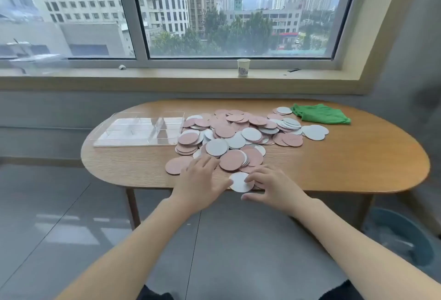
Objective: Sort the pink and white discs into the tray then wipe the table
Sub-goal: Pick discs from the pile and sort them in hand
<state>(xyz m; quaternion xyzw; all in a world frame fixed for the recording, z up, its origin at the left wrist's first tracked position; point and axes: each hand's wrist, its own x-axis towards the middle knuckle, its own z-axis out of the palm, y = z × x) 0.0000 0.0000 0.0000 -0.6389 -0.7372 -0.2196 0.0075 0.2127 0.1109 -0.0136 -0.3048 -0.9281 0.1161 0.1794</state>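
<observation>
Sorting barely begun: clear plastic compartment tray [124, 141], up-left of left hand [202, 180], looks empty. Mixed pink and white card discs [235, 132] heaped beyond both hands. Left hand's flat fingers rest on pile edge; right hand [272, 186] pinches one white disc [239, 181] at near table edge. Green cloth [321, 113] unused, far right.

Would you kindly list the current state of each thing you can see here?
Tray: empty, on table.
Discs: unsorted heap, pink and white mixed.
White disc: at table edge, both hands on it.
Left hand: touching.
Right hand: pinching.
Green cloth: crumpled, untouched.
Paper cup: upright on sill.
</observation>
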